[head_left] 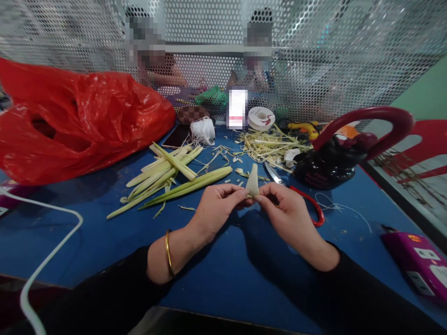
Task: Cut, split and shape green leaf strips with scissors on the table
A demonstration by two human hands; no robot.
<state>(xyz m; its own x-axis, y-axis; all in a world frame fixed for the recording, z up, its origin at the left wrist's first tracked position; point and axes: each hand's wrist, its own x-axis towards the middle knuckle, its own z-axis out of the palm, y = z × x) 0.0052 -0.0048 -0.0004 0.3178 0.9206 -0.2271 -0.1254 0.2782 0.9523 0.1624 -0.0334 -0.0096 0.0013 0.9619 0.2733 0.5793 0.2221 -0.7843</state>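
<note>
A small pale green piece of leaf [253, 180], folded into a pointed cone shape, stands upright between the fingertips of both hands. My left hand [215, 207] pinches its lower left edge with thumb and fingers, and a gold bangle circles that wrist. At the lower right edge, my right hand [289, 215] grips the same piece, its curled fingers partly hidden. Scissors with red handles [319, 213] lie on the table just beyond and partly behind the right hand. Long green and whitish leaf stalks [167, 174] are heaped to the left, beyond my left hand.
A red plastic bag [84, 121] covers the back left of the blue table [216, 284]. Shredded trimmings [268, 146], white string [203, 131], a ribbon spool [261, 118] and a lit phone [237, 107] sit behind. A dark handled pot [324, 165] and purple box [417, 263] stand right.
</note>
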